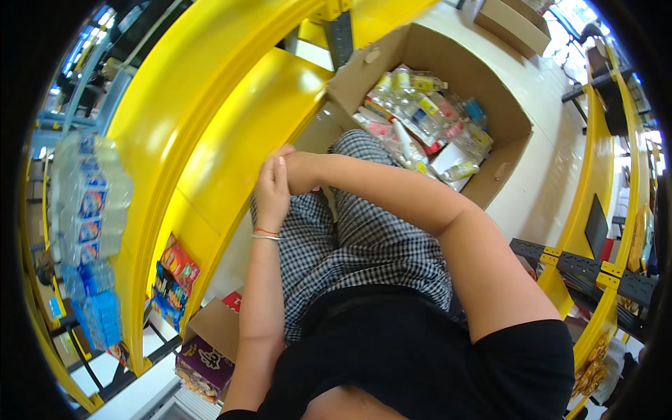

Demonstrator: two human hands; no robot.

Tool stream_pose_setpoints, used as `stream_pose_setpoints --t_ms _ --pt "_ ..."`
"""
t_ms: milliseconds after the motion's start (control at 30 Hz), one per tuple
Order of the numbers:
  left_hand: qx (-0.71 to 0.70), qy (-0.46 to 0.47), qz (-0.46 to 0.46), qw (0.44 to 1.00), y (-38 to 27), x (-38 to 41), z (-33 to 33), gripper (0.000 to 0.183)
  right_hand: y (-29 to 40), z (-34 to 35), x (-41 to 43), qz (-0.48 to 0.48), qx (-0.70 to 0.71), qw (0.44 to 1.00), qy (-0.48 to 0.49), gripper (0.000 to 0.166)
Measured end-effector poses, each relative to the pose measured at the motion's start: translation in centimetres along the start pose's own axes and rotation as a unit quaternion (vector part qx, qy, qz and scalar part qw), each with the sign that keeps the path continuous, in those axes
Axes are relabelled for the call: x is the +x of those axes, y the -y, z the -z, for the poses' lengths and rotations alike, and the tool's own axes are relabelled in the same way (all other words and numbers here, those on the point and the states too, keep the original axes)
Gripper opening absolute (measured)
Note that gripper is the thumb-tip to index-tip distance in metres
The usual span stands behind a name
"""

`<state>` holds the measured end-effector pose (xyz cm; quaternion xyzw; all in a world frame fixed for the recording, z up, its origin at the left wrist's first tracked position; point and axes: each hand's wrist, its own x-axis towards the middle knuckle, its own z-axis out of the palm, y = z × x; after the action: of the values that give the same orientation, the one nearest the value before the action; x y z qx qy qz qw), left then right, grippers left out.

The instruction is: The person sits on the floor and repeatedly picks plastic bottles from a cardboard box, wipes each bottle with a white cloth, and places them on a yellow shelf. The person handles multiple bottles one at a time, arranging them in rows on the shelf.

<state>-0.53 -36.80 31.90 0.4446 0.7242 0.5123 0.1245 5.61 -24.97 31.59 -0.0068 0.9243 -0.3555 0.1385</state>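
Note:
My left hand (274, 185), with a red cord and a pale bangle at its wrist, is raised before my lap. My right hand (302, 170) crosses over from the right and meets it; the two touch, and the right hand's fingers are mostly hidden. Whether anything lies between them cannot be seen. Both hands are beside the edge of a yellow metal shelf (252, 131). Beyond my knees stands an open cardboard box (467, 63) holding plastic bottles (428, 107) and other packages.
Wrapped bottle packs (92, 199) stand on the upper yellow shelf at left, snack bags (178, 268) on the lower one. A purple box (205, 362) is at lower left. Another yellow rack (577, 210) stands at right, and a second cardboard box (512, 23) lies at top right.

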Motion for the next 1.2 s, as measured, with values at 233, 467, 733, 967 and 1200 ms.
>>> stream_pose_setpoints --t_ms 233,467,733,967,1200 --pt "-0.066 0.172 0.047 0.982 1.4 3.3 -11.8 0.039 -10.1 1.5 -7.7 -0.129 0.181 0.974 -0.040 0.016" --pt "-0.264 0.271 0.285 0.881 5.1 8.9 -25.7 0.031 -25.0 -5.6 -12.8 -0.277 0.441 0.776 -0.355 0.026" --pt "-0.334 0.242 0.541 0.733 9.4 11.7 -41.8 0.041 -35.7 -11.3 -13.2 -0.438 0.637 0.470 -0.427 0.030" --pt "-0.308 0.178 0.550 0.756 17.7 9.4 -47.2 0.043 -48.2 -6.6 -15.3 -0.675 0.239 0.641 -0.276 0.033" --pt "-0.329 0.217 0.547 0.739 16.1 12.2 -48.7 0.046 -53.8 -12.0 -12.6 -0.683 0.022 0.716 -0.142 0.042"
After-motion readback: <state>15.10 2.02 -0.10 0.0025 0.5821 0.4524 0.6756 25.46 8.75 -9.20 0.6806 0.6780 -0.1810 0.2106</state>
